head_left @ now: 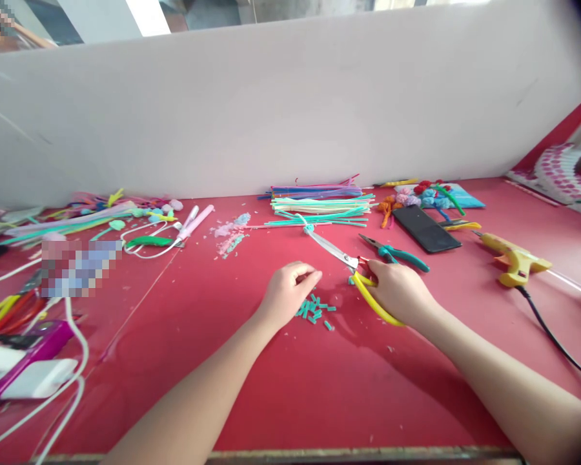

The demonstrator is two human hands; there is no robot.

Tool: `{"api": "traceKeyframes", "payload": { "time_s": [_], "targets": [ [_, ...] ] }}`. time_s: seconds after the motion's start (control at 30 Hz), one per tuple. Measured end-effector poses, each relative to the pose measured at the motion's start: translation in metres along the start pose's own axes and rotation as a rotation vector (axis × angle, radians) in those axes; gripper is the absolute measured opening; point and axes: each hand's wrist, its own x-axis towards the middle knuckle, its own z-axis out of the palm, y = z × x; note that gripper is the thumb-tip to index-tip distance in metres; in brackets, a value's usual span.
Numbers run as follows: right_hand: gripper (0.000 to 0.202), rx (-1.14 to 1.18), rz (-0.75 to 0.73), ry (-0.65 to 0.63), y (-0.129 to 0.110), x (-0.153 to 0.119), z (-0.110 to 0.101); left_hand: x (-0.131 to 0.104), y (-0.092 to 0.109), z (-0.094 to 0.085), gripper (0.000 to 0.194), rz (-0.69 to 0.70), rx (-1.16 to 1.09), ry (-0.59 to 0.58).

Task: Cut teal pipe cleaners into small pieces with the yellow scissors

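Beside a small pile of short teal pieces [314, 309] is my left hand [293, 287], its fingers closed in a pinch. Whatever it may hold is too small to make out. My right hand [394, 287] is on the yellow-handled scissors [375, 303], whose blades point up and to the left. Near their tip lies a small teal tuft with a pale stem [308, 228]. Teal-handled pliers [397, 253] rest just beyond my right hand. Bundles of teal, cream and purple pipe cleaners [322, 205] lie farther back.
A black phone [427, 228] and yellow glue gun [516, 257] with a cord lie at the right. Colourful fuzzy pieces [428, 196] sit behind the phone. At the left are a pink tool [196, 221], white cables, a purple object [33, 358] and more pipe cleaners. A white partition [290, 110] stands behind.
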Motion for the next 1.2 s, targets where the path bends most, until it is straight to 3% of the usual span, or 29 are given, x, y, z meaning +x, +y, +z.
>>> {"api": "traceKeyframes", "payload": {
  "time_s": [0.1, 0.23, 0.37, 0.57, 0.77, 1.0, 1.2],
  "targets": [
    [0.03, -0.094, 0.003, -0.053, 0.002, 0.002, 0.005, 0.002, -0.005, -0.002, 0.018, 0.034, 0.073, -0.002],
    [0.028, -0.093, 0.031, -0.01, 0.003, 0.002, 0.007, 0.001, -0.007, -0.001, 0.012, 0.092, 0.15, -0.104],
    [0.023, -0.021, 0.055, 0.01, -0.002, 0.0, 0.001, -0.004, -0.006, 0.004, 0.011, 0.168, 0.221, -0.235],
    [0.025, 0.145, -0.008, 0.053, -0.011, -0.007, 0.001, -0.01, -0.009, 0.015, 0.008, 0.256, 0.39, -0.285],
    [0.018, 0.379, -0.031, 0.038, -0.013, -0.009, 0.003, -0.009, -0.006, 0.015, 0.01, 0.205, 0.321, -0.265],
    [0.021, 0.848, -0.087, -0.276, -0.018, -0.014, 0.003, -0.006, -0.004, 0.009, 0.009, 0.019, 0.044, -0.242],
    [0.017, 0.908, -0.041, -0.324, -0.021, -0.017, 0.008, -0.008, -0.002, 0.012, 0.01, -0.023, -0.058, -0.27]
  ]
}}
